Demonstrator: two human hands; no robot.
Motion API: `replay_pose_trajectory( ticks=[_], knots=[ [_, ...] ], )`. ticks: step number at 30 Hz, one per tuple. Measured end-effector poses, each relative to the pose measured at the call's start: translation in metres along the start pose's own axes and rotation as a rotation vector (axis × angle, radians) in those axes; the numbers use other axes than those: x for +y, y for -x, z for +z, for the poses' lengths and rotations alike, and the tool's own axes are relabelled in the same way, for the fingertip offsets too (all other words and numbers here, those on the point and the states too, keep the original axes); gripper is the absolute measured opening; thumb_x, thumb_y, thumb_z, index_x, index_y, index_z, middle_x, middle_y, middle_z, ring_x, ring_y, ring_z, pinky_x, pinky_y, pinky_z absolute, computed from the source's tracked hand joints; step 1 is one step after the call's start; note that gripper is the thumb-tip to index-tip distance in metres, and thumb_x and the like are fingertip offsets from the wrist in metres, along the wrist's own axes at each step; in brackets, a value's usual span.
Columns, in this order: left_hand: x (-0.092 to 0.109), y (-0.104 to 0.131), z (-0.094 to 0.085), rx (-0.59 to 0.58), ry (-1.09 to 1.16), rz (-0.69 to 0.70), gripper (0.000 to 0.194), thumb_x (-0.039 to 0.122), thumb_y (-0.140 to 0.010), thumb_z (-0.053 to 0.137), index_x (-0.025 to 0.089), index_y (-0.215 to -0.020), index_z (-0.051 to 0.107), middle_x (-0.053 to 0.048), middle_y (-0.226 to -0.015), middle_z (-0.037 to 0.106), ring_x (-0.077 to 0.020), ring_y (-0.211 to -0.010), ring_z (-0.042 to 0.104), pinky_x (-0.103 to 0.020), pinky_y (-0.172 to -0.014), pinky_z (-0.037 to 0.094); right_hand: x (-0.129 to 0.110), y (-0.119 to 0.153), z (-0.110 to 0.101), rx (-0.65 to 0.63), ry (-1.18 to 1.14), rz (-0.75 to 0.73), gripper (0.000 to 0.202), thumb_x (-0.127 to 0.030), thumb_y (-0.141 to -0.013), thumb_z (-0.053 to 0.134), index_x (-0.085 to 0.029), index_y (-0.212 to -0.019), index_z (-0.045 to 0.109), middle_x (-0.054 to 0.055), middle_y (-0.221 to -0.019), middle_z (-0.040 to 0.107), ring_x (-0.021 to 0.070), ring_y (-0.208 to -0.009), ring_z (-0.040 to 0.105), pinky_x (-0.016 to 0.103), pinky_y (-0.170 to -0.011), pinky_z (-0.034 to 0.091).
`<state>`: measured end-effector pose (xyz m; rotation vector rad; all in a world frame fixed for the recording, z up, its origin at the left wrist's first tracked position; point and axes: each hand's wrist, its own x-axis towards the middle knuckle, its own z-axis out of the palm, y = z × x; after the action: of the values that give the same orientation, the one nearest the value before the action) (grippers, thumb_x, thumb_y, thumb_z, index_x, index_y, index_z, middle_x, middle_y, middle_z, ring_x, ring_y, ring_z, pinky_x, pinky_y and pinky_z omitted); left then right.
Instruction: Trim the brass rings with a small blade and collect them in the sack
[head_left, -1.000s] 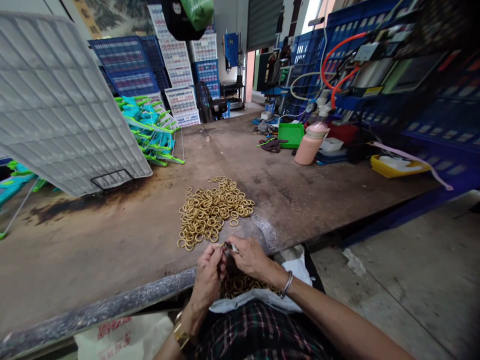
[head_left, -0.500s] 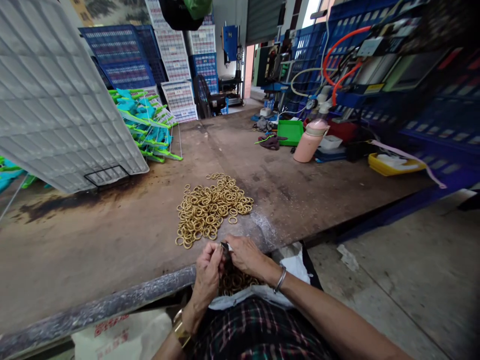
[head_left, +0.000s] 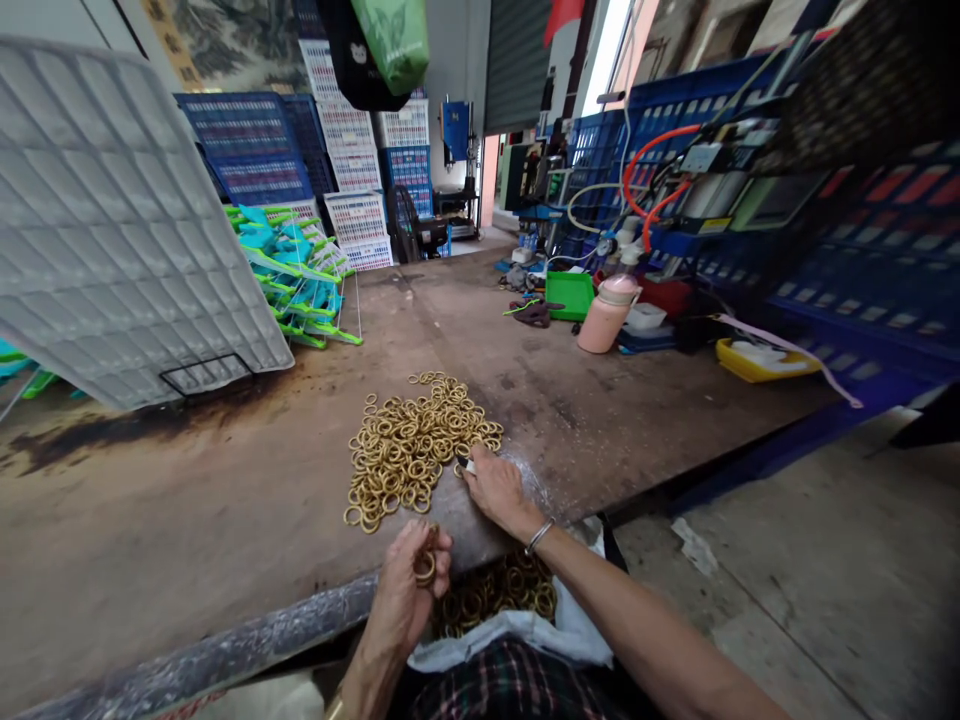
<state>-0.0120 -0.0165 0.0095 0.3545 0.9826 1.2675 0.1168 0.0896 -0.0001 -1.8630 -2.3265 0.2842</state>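
Note:
A loose pile of brass-coloured rings (head_left: 412, 440) lies on the worktable in front of me. My left hand (head_left: 401, 580), held low by the table's front edge, is closed around at least one brass ring (head_left: 425, 571). My right hand (head_left: 499, 490) reaches to the near right side of the pile. Its fingers pinch a small black-and-white piece (head_left: 468, 465), whose kind I cannot make out, close to a ring at the pile's edge. Below both hands, a white sack (head_left: 517, 628) lies open at my lap with many darker rings (head_left: 499, 590) inside.
On the worktable (head_left: 187, 510), a grey ribbed panel (head_left: 135, 230) leans at left beside green-and-turquoise hangers (head_left: 300, 275). A pink bottle (head_left: 606, 315), green tray (head_left: 570, 295) and yellow tray (head_left: 765, 362) stand at right. Stacked crates (head_left: 255, 150) line the back.
My right hand has parted from the left and moved forward to the pile with the black-and-white piece. My left hand has turned, showing a ring in its fingers. The camera view has tilted up.

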Motion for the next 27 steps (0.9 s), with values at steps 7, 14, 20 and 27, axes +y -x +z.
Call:
replay_pose_trajectory(
  ticks=[7,14,20,27],
  knots=[
    [0.007,-0.007,-0.006,0.032,0.182,-0.121,0.020,0.022,-0.064,0.070,0.014,-0.076,0.056,-0.002,-0.068,0.062,-0.0092,-0.055,0.057,-0.016,-0.041,0.038,0.008,-0.001,0.006,0.007,-0.046,-0.085,0.017,-0.017,-0.082,0.042,-0.017,-0.098,0.050,0.008,-0.090,0.065,0.0176,-0.076,0.061,0.025,-0.061,0.032],
    [0.006,-0.012,0.000,0.122,0.103,-0.085,0.026,0.030,-0.064,0.071,0.016,-0.079,0.055,0.001,-0.064,0.060,-0.0106,-0.055,0.059,-0.016,-0.039,0.038,0.005,0.022,0.010,0.035,-0.351,-0.285,0.014,-0.017,-0.082,0.043,-0.019,-0.095,0.049,0.003,-0.078,0.062,0.0147,-0.072,0.057,0.022,-0.062,0.034],
    [0.001,-0.010,0.003,0.061,-0.062,0.015,0.036,0.043,-0.061,0.072,0.017,-0.075,0.050,0.007,-0.053,0.048,-0.0035,-0.040,0.041,-0.012,-0.035,0.024,-0.010,0.041,0.001,-0.041,-0.550,-0.319,0.011,-0.020,-0.084,0.041,-0.020,-0.090,0.050,0.000,-0.075,0.058,0.0129,-0.067,0.053,0.022,-0.065,0.036],
    [-0.001,-0.007,-0.003,0.115,-0.445,0.195,0.034,0.048,-0.069,0.062,0.016,-0.072,0.053,0.008,-0.047,0.041,-0.0040,-0.038,0.034,-0.015,-0.036,0.025,-0.020,0.040,-0.014,-0.142,-0.791,-0.229,0.017,-0.027,-0.084,0.040,-0.018,-0.071,0.047,-0.005,-0.063,0.046,0.0099,-0.062,0.044,0.020,-0.058,0.034]
  ],
)
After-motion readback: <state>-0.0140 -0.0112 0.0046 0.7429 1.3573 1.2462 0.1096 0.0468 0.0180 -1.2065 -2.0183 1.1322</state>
